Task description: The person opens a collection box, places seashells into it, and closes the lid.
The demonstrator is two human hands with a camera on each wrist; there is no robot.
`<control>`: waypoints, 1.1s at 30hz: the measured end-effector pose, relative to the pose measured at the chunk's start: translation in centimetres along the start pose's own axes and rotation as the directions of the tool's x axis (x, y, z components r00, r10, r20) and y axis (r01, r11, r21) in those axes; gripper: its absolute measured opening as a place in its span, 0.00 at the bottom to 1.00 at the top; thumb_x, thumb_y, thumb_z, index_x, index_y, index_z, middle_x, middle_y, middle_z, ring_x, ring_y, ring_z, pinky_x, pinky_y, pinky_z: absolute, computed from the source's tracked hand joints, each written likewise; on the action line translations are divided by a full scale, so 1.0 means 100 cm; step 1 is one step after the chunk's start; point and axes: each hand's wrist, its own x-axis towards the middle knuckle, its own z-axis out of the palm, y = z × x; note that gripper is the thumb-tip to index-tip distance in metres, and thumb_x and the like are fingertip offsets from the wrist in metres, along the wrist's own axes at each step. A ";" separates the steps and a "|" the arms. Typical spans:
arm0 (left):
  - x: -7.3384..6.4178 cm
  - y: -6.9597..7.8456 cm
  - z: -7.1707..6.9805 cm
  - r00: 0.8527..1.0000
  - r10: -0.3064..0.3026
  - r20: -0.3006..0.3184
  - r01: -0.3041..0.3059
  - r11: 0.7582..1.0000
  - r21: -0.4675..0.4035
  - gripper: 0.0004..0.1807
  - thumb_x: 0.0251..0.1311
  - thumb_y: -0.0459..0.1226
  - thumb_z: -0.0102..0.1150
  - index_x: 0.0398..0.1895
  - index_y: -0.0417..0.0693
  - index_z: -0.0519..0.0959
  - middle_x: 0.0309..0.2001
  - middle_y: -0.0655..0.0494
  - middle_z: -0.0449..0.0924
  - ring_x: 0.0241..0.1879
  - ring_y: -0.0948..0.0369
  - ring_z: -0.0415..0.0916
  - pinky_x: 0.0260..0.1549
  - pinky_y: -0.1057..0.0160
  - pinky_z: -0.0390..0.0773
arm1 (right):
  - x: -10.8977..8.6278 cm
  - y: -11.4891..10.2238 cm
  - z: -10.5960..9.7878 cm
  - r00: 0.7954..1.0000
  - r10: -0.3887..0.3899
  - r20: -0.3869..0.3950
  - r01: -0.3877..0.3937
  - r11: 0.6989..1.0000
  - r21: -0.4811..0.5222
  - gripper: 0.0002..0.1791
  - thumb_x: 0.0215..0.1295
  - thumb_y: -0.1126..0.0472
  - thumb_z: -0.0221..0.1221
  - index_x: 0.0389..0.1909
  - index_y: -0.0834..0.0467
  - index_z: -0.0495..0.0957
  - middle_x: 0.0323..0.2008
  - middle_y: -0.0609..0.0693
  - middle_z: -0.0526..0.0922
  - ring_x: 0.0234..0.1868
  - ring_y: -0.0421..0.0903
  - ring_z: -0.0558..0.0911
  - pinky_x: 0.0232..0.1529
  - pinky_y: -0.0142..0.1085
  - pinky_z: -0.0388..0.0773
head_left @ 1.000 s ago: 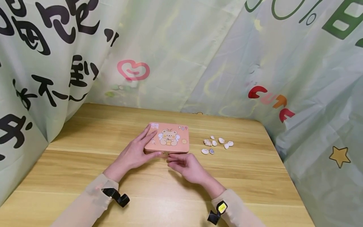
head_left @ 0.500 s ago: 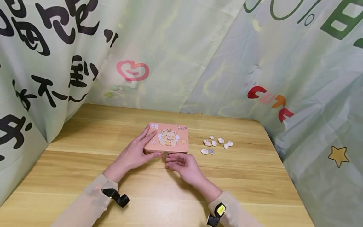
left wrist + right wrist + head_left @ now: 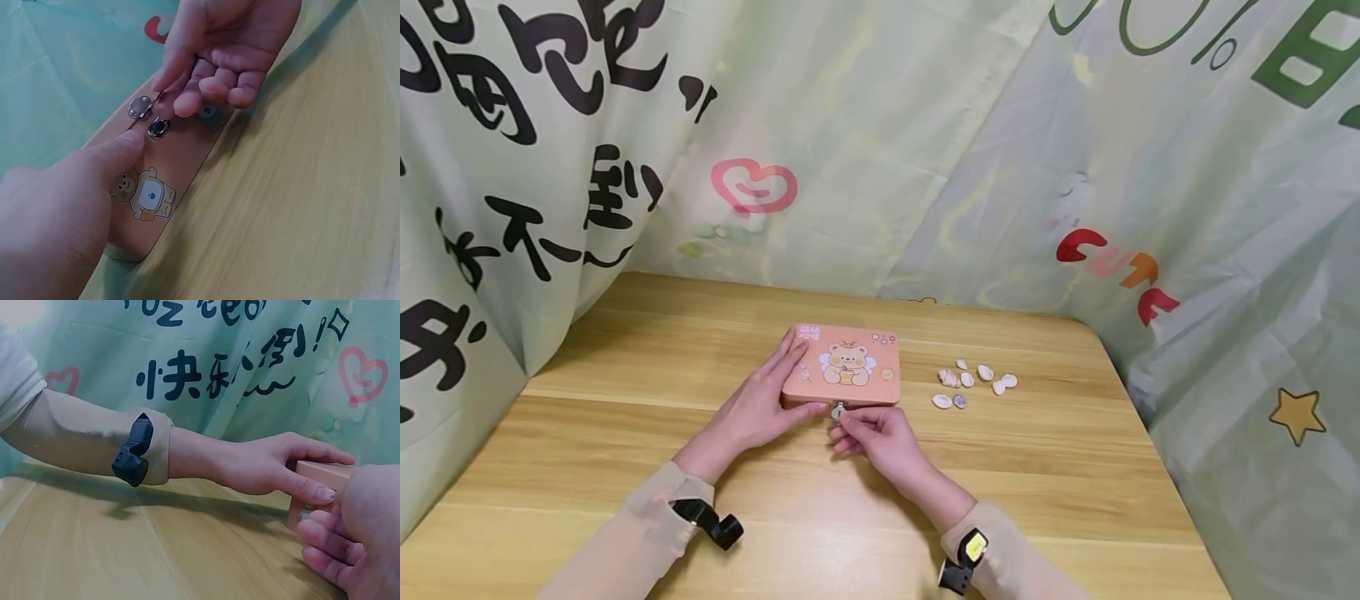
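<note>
The right hand (image 3: 883, 446) is easing slightly leftward along the front of the pink box (image 3: 842, 367) — its thumb is rising to the latch (image 3: 838, 411), its other fingers are showing below — and the latch's flap is catching more light at the box's front.

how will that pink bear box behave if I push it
The pink bear box seems likely to slide rather than tip, since it lies wide and low on the wood-grain table. Its straight edges suggest it's stiff.

Smooth box (image 3: 842, 365), shiny metal clasp (image 3: 838, 410)
</note>
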 end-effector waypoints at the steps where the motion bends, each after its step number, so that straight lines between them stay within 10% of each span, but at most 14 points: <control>1: 0.000 0.000 0.000 1.000 -0.001 -0.002 0.001 1.000 -0.005 0.61 0.59 0.70 0.68 0.87 0.55 0.52 0.87 0.52 0.38 0.77 0.36 0.55 0.68 0.34 0.64 | 0.000 0.000 0.000 1.000 0.000 -0.008 0.000 1.000 0.002 0.15 0.80 0.69 0.55 0.51 0.82 0.79 0.42 0.73 0.87 0.36 0.50 0.90 0.45 0.47 0.87; 23: 0.004 0.000 -0.009 0.999 -0.034 -0.009 0.034 0.999 -0.032 0.60 0.63 0.72 0.58 0.88 0.52 0.46 0.85 0.45 0.46 0.77 0.38 0.56 0.71 0.38 0.61 | 0.001 -0.020 -0.003 0.999 -0.036 -0.025 0.037 0.996 0.077 0.18 0.80 0.68 0.56 0.53 0.84 0.75 0.37 0.61 0.89 0.32 0.44 0.87 0.43 0.40 0.87; 33: 0.008 0.004 -0.017 0.998 -0.047 -0.029 0.047 0.999 -0.002 0.60 0.65 0.72 0.56 0.87 0.46 0.50 0.82 0.40 0.53 0.74 0.37 0.63 0.68 0.38 0.67 | -0.001 -0.033 -0.015 0.994 -0.108 0.028 0.109 0.993 -0.048 0.15 0.78 0.71 0.58 0.57 0.79 0.77 0.46 0.70 0.87 0.37 0.47 0.89 0.48 0.46 0.86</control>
